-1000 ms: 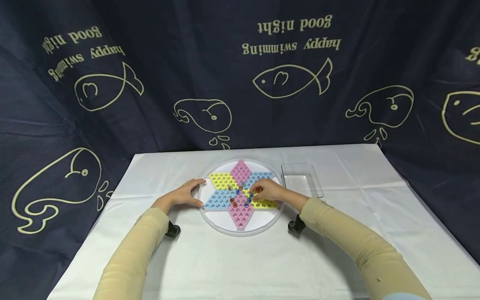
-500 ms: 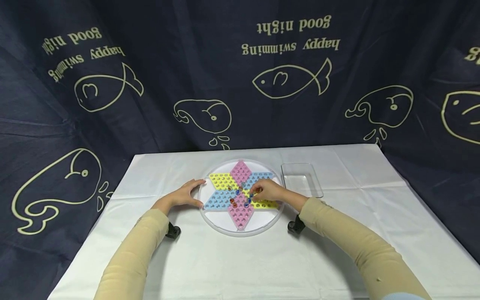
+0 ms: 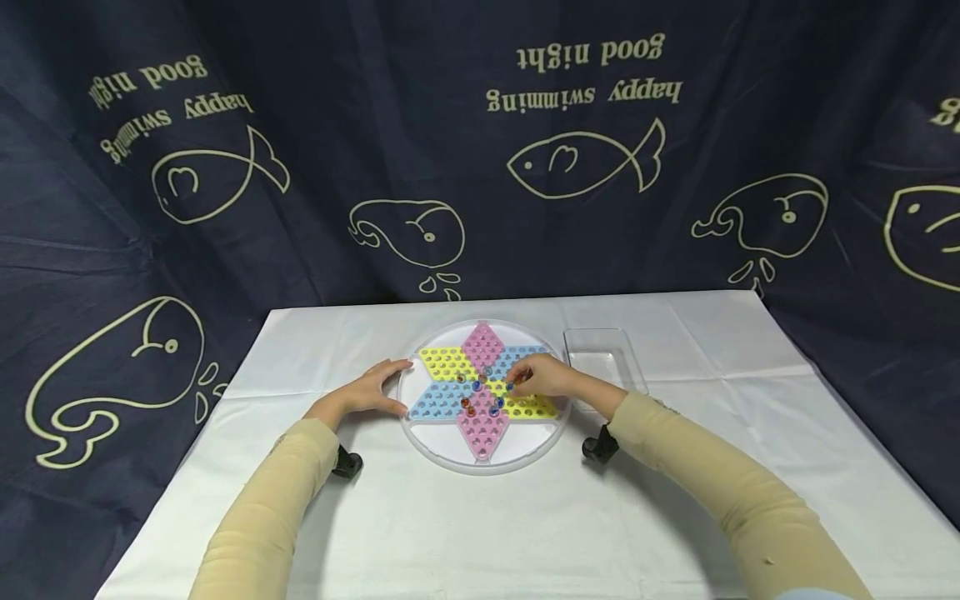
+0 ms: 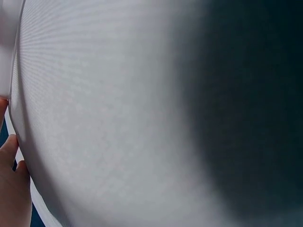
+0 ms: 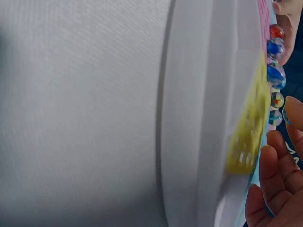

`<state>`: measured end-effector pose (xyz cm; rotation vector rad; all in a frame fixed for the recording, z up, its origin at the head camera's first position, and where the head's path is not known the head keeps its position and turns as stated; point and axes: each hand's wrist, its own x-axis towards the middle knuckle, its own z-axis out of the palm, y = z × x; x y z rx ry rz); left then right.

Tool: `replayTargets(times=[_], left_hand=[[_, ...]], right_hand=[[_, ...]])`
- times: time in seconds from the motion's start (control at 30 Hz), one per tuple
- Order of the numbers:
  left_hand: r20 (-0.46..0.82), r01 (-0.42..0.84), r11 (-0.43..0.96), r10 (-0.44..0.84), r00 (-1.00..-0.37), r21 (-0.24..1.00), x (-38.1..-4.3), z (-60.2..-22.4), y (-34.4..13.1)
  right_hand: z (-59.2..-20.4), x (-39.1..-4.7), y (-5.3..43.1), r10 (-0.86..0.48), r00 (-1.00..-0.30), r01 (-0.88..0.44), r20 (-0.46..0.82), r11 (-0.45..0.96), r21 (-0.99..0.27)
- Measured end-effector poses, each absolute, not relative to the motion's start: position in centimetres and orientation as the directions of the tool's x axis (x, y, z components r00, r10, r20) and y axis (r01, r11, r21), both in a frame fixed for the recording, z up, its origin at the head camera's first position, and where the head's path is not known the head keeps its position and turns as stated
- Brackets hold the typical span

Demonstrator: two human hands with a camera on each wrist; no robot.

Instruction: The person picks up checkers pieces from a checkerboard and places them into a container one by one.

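A round white Chinese checkers board [image 3: 442, 433] with a pink, yellow and blue star lies on the table. Several marbles sit near its centre, among them a red marble [image 3: 471, 411] and a blue marble [image 3: 494, 411]. My left hand [image 3: 365, 389] touches the board's left rim with spread thumb and fingers. Over the yellow right point, my right hand [image 3: 542, 377] pinches a bluish glass marble [image 3: 510, 386] at its fingertips. In the right wrist view, the thumb [image 5: 294, 112] partly covers that marble. The left wrist view shows mostly cloth and part of the hand [image 4: 14, 189].
A clear plastic box [image 3: 603, 354] stands behind and right of the board, close to my right forearm. White cloth [image 3: 465, 533] covers the table. A dark curtain [image 3: 420, 100] with fish and whale drawings hangs behind.
My right hand has shifted slightly right, and the pinched blue marble has moved a little right and back with it. The reddish marble seen by the palm earlier is no longer visible. My left hand stays put.
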<state>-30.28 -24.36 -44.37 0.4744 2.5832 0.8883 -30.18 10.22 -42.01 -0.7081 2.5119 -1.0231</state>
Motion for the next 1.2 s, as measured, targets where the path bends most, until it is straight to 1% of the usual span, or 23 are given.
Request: replayTargets(times=[0.3, 0.73, 1.2], left_hand=[[-0.248, 0.184, 0.758, 0.417, -0.874, 0.625, -30.5, -44.2, -23.8], [-0.230, 0.198, 0.752, 0.422, -0.877, 0.629, -30.3, -44.3, -24.0], [-0.225, 0.198, 0.757, 0.415, -0.882, 0.623, -30.3, -44.5, -24.2]], right_hand=[[-39.9, -30.3, 12.2, -0.585, -0.808, -0.371, -0.075, 0.604, -0.705], [-37.6, -30.8, 15.5, -0.511, -0.855, -0.324, -0.081, 0.650, -0.687], [-36.0, -31.8, 18.7, -0.464, -0.886, -0.342, -0.013, 0.669, -0.660]])
